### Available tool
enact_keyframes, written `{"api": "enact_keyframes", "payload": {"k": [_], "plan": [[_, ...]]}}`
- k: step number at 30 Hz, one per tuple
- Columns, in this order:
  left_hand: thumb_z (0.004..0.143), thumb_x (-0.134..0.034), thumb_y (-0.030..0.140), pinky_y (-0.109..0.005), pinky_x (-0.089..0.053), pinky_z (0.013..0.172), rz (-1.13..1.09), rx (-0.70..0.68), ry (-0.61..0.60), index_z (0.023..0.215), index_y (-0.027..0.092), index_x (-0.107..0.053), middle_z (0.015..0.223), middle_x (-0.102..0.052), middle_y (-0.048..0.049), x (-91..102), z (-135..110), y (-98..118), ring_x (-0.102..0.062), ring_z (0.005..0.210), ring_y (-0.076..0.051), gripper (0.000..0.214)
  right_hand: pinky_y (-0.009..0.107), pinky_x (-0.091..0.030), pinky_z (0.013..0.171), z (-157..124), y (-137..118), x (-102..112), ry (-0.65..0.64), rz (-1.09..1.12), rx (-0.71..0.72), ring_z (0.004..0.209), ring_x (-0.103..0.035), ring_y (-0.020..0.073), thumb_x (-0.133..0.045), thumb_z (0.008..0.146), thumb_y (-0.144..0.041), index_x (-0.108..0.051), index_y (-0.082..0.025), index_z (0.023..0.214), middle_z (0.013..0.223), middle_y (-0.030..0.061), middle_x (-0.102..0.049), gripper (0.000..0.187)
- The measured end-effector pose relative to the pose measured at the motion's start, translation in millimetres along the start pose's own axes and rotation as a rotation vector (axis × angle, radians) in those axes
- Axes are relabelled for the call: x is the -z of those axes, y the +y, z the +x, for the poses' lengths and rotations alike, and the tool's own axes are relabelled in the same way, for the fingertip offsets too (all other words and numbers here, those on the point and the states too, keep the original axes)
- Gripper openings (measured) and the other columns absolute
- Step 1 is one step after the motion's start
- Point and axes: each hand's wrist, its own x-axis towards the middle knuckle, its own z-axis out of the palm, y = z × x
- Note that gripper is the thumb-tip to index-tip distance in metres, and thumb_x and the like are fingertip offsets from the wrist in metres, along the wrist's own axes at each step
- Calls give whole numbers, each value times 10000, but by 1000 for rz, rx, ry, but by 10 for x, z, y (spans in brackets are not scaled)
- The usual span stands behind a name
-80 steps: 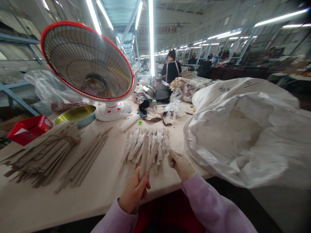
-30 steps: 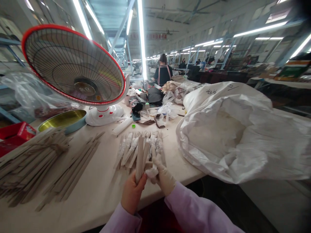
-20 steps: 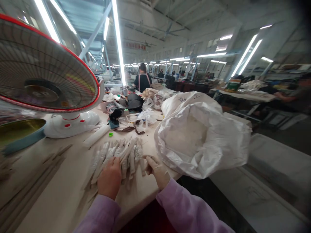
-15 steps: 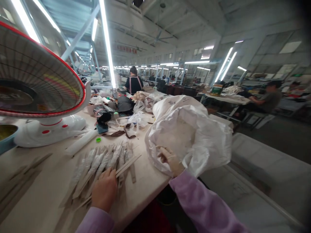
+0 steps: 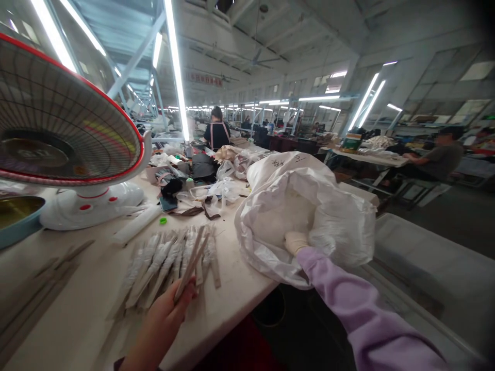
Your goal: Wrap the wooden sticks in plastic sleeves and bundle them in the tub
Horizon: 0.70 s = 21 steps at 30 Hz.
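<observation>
Sack (image 5: 342, 229) gapes at right, pale stuff (image 5: 284, 214) inside; the right hand (image 5: 296, 242) is in it, fingers hidden, grip impossible to tell. Near left, the left hand (image 5: 170, 306) clamps strips (image 5: 191, 262). A bowl (image 5: 25, 225) sits left.

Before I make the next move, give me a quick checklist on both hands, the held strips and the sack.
1. Left hand closed on the held strips: ok, gripped near their lower ends.
2. Held strips' upper ends in view: ok, they point up and forward.
3. Sack mouth open: ok, it gapes toward the person.
4. Right hand fingers visible: not ok, the gloved hand reaches into the sack mouth and its fingers are hidden.
5. Right hand holding something: cannot tell.
6. Wrapped strips apart from the sack: ok, they lie on the table to its left.
</observation>
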Motion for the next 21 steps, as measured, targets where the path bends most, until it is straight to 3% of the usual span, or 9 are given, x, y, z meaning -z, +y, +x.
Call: {"api": "enact_keyframes", "payload": {"k": [4,7,9,12,14,16,18,21], "plan": [[756,-448,552,-211,-341,353,-355,171,-25,1036,175,-501,714,-578,7,-82,-199,83,-425,396,-79,472,324,-449,711,-153,19,175,-40,407,38,832,-615,208,-451,832,-314,-673,-145,848,838,108,-680,280],[658,-512,621,-202,-340,341,-462,246,-83,933,155,-532,675,-531,14,-236,-232,113,-479,437,-95,542,268,-457,601,-399,-88,229,-117,685,128,744,-618,162,-309,877,-365,-652,-196,986,860,76,-682,398],[612,-551,626,-196,-335,343,-484,260,-135,882,135,-554,617,-480,35,-331,-229,128,-477,437,-92,561,246,-440,527,-583,-255,184,-165,878,171,629,-583,132,-292,876,-426,-651,-203,970,793,57,-665,433],[661,-521,603,-180,-274,337,-447,249,-234,868,116,-557,520,-420,68,-389,-258,146,-385,362,-57,530,204,-328,398,-827,-579,63,-302,1397,165,429,-409,81,-503,775,-500,-668,-167,755,507,-14,-503,372],[720,-477,571,-175,-247,338,-397,223,-260,909,118,-532,467,-412,80,-371,-312,152,-340,339,-51,494,184,-289,386,-947,-790,-2,-462,1700,158,419,-350,57,-677,655,-449,-663,-152,712,476,-48,-432,303],[760,-450,531,-171,-242,339,-365,211,-253,990,125,-491,443,-412,88,-332,-384,152,-320,333,-53,468,177,-316,413,-1024,-974,-40,-571,1809,147,446,-370,46,-759,579,-378,-666,-148,741,527,-47,-473,296],[776,-442,505,-168,-237,334,-354,231,-260,1064,132,-449,447,-417,93,-293,-451,148,-309,329,-53,472,179,-336,435,-1059,-1126,-68,-549,1868,110,451,-379,40,-783,550,-354,-651,-150,712,539,-49,-494,291],[785,-438,489,-164,-228,325,-342,271,-302,1084,132,-445,467,-440,84,-263,-496,137,-312,325,-50,466,186,-311,423,-1068,-1297,-108,-412,1953,78,428,-362,41,-783,541,-373,-576,-158,582,470,-67,-453,301]]}}
